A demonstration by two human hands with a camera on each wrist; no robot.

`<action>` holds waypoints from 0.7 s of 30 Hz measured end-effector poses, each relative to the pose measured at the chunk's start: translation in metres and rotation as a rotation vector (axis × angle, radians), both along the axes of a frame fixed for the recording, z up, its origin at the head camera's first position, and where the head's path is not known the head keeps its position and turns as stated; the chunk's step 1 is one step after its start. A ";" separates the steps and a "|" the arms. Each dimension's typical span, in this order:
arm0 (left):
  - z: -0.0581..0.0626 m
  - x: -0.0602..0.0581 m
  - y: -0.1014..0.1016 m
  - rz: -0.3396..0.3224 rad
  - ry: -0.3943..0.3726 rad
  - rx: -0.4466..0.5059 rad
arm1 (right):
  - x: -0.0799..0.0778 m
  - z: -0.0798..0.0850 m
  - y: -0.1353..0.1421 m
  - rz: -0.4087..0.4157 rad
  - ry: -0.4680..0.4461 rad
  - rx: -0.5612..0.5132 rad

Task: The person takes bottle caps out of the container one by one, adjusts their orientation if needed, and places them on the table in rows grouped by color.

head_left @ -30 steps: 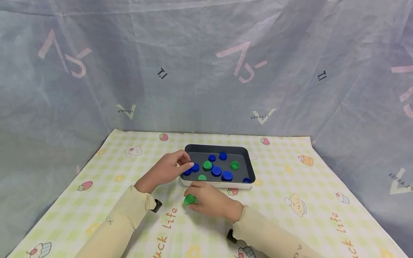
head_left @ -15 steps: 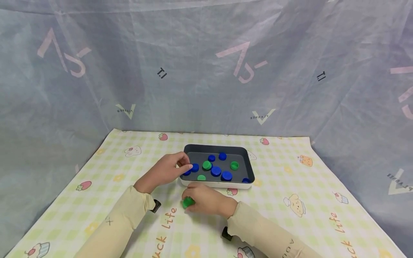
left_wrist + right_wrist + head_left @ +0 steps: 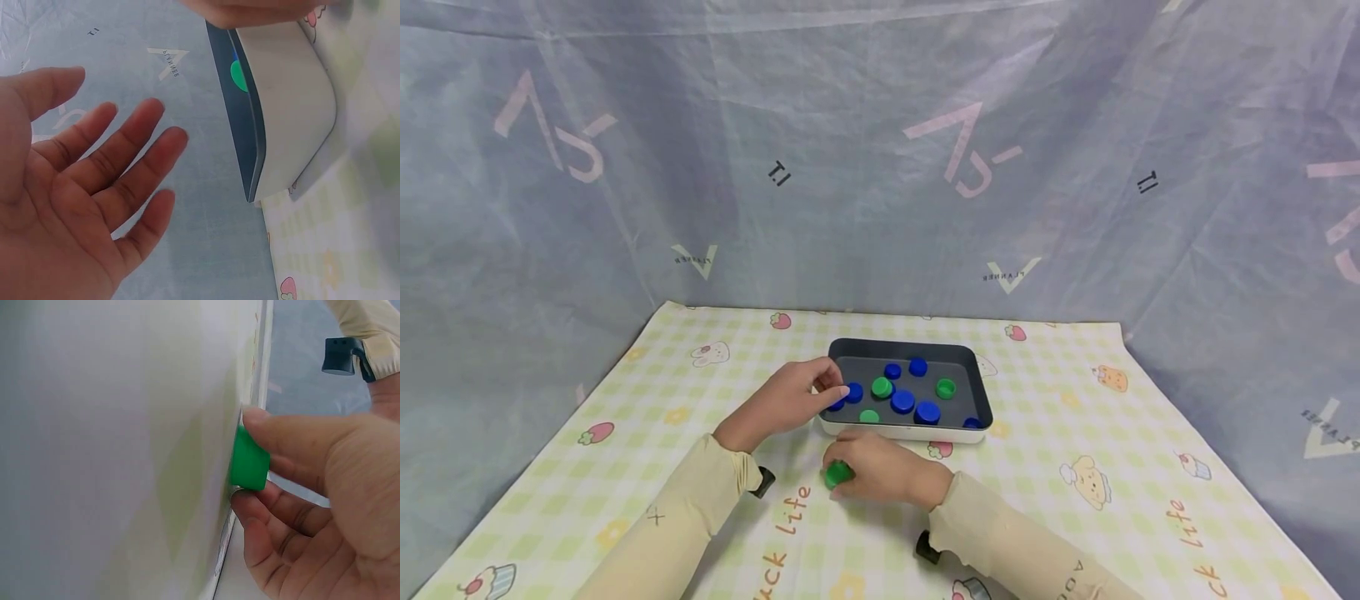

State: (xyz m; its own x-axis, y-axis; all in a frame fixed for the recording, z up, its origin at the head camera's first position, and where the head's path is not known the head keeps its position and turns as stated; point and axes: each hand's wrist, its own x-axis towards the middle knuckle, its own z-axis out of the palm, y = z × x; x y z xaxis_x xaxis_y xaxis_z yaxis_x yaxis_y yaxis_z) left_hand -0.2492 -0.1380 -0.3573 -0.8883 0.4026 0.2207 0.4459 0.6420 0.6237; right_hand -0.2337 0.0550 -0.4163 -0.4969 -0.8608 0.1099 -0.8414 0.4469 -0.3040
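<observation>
My right hand [image 3: 883, 469] pinches a green bottle cap [image 3: 837, 475] between thumb and fingers, just in front of the tray. In the right wrist view the cap [image 3: 250, 461] sits right at the tablecloth, its side towards the camera. My left hand [image 3: 796, 396] hovers by the left end of the dark-lined white tray [image 3: 910, 432]; the left wrist view shows its fingers [image 3: 119, 150] loosely bent and holding nothing. Inside the tray lie several blue caps [image 3: 927, 412] and a few green ones [image 3: 946, 388], one green cap [image 3: 882, 387] overlapping a blue one.
A checked tablecloth [image 3: 1037, 517] with cartoon prints covers the table. Grey-blue fabric [image 3: 865, 167] hangs behind it and along both sides. The tray's raised wall [image 3: 281, 106] stands between the two hands and the caps inside.
My right hand has shifted slightly towards me and lowered the green cap to the tablecloth, then stayed nearly still. My left hand has barely moved, and the caps in the tray lie as before.
</observation>
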 end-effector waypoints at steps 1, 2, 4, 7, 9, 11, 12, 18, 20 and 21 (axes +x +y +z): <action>-0.001 0.000 0.000 0.001 0.003 -0.001 | 0.000 0.000 0.000 -0.004 -0.005 0.002; -0.001 -0.001 -0.001 0.003 0.006 -0.002 | 0.001 0.001 0.001 -0.011 -0.013 0.004; -0.001 -0.001 -0.001 0.014 0.015 -0.011 | 0.003 0.003 0.003 -0.027 -0.024 0.007; 0.000 -0.002 -0.001 0.040 0.035 -0.031 | 0.006 0.009 0.011 -0.050 -0.048 -0.001; 0.001 -0.003 0.000 0.053 0.053 -0.051 | 0.009 0.015 0.020 -0.068 -0.067 -0.010; 0.002 -0.004 0.001 0.061 0.068 -0.071 | 0.011 0.022 0.030 -0.083 -0.087 -0.029; 0.003 -0.005 0.001 0.063 0.073 -0.078 | 0.012 0.025 0.035 -0.090 -0.095 -0.041; 0.006 -0.010 -0.001 0.090 0.085 -0.089 | 0.016 0.045 0.064 -0.165 -0.085 -0.055; 0.005 -0.015 -0.001 0.093 0.082 -0.103 | 0.016 0.049 0.071 -0.191 -0.084 -0.045; 0.003 -0.018 -0.001 0.093 0.076 -0.111 | 0.016 0.050 0.074 -0.196 -0.085 -0.046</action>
State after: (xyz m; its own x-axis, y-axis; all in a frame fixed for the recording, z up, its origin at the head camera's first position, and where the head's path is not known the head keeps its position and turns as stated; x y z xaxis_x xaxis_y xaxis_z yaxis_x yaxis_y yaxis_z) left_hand -0.2670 -0.1389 -0.3539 -0.9053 0.3454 0.2472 0.4246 0.7458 0.5133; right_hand -0.2174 0.1287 -0.3662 -0.6635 -0.7418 0.0974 -0.7102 0.5835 -0.3939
